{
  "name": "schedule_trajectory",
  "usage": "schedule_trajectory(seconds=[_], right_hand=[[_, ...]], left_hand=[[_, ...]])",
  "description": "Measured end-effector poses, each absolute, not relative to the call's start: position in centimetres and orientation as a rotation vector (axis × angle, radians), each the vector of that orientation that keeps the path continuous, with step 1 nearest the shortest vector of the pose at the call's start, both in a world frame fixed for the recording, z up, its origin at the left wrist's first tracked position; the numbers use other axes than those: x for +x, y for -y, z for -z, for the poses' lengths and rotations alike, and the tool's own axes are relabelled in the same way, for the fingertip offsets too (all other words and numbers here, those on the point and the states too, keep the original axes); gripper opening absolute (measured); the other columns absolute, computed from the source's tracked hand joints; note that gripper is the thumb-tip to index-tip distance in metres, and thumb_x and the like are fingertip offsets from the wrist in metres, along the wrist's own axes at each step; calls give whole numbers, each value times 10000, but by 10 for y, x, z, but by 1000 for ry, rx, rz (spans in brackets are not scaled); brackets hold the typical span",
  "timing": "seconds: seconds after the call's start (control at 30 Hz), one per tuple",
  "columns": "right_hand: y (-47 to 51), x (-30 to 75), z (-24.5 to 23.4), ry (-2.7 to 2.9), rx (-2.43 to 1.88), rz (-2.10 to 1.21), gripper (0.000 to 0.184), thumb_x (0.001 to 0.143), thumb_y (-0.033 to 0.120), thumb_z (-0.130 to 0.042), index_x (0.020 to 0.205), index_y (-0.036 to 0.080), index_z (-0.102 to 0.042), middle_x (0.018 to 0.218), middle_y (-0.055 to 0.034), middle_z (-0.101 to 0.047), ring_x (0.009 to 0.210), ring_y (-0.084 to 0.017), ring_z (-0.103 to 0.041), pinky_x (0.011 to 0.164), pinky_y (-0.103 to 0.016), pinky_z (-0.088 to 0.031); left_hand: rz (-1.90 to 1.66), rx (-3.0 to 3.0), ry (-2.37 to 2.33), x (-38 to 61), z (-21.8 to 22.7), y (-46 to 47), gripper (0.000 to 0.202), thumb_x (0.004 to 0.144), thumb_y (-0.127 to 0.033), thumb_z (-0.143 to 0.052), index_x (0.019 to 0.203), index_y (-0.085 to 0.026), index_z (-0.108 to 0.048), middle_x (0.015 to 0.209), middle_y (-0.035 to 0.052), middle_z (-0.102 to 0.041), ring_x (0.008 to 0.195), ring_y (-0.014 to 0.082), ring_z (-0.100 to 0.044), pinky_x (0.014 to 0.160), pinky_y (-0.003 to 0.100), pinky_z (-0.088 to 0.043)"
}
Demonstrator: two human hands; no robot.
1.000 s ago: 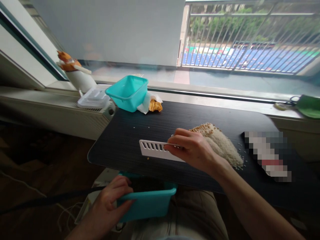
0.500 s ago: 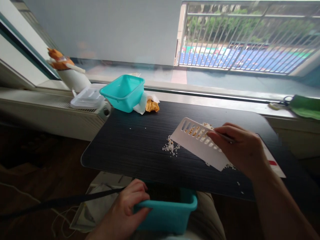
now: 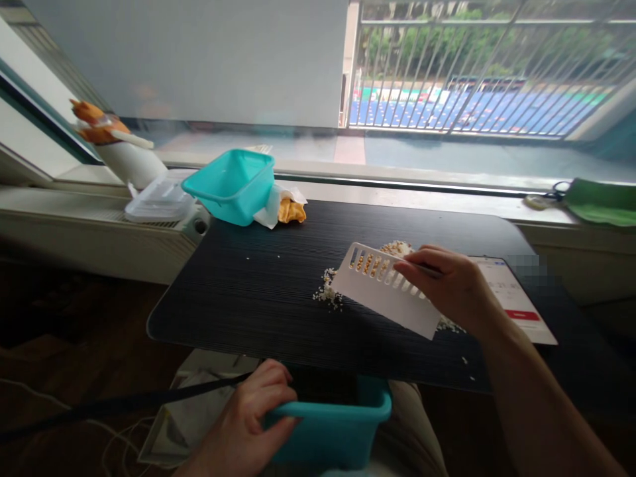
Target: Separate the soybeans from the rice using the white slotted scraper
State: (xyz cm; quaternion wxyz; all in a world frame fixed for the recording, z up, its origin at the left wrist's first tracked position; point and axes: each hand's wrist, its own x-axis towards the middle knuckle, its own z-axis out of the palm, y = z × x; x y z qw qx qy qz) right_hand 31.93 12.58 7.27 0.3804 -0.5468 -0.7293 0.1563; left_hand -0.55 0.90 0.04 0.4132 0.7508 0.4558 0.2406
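Scraper (image 3: 381, 301) ×1, mixed-grain heap (image 3: 396, 247) ×1.
Right hand (image 3: 454, 285) pinches the flat, white, slotted scraper by its upper edge; granular white-and-tan heap lies behind it, beside that hand. Left hand (image 3: 258, 407) grips the rim of one turquoise plastic near tub (image 3: 342, 412); one matching far tub (image 3: 229, 200) sits well beyond.

White scraper (image 3: 385, 298) in right hand (image 3: 452, 281)

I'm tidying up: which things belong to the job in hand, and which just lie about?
In the job: white slotted plate, in right hand; grains around it; lower teal bin, gripped by left hand.

Seemingly just lying about: phone; upper teal container; orange item; translucent lid; green item.
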Motion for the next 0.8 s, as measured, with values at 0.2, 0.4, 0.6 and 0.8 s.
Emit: schedule_trajectory(seconds=[0.2, 0.4, 0.6, 0.8], right_hand=[[-124, 318, -77, 1835, -1401, -351, 165, 882, 302, -686, 748, 207, -705, 675, 4, -617, 559, -115, -534, 486, -241, -396], [-143, 314, -69, 1851, -1415, -370, 211, 887, 355, -684, 760, 189, -715, 668, -9, -622, 567, -127, -543, 498, -258, -397], [-149, 319, -67, 1854, -1394, -514, 252, 870, 378, -693, 711, 182, -691, 634, -3, -594, 537, -113, -496, 464, -248, -367], [-139, 322, -76, 1819, -1404, -508, 217, 861, 359, -703, 711, 202, -698, 604, 8, -568, 515, -106, -480, 431, -235, -346]], left_hand=[[-585, 1878, -1154, -4, -2, -11, 211, 823, -38, -555, 776, -196, -688, 873, 47, -659, 944, 212, -648, 807, 281, -523], [-605, 1892, -1141, -4, -5, -11, 208, 811, -39, -558, 769, -193, -691, 855, 51, -660, 912, 218, -656, 780, 284, -535], [-613, 1891, -1143, -4, -3, -11, 217, 810, -24, -557, 781, -195, -687, 858, 43, -654, 915, 208, -656, 789, 276, -528], [-574, 1887, -1152, -5, -2, -11, 195, 827, -51, -564, 778, -192, -689, 867, 48, -654, 888, 205, -662, 765, 271, -525]])
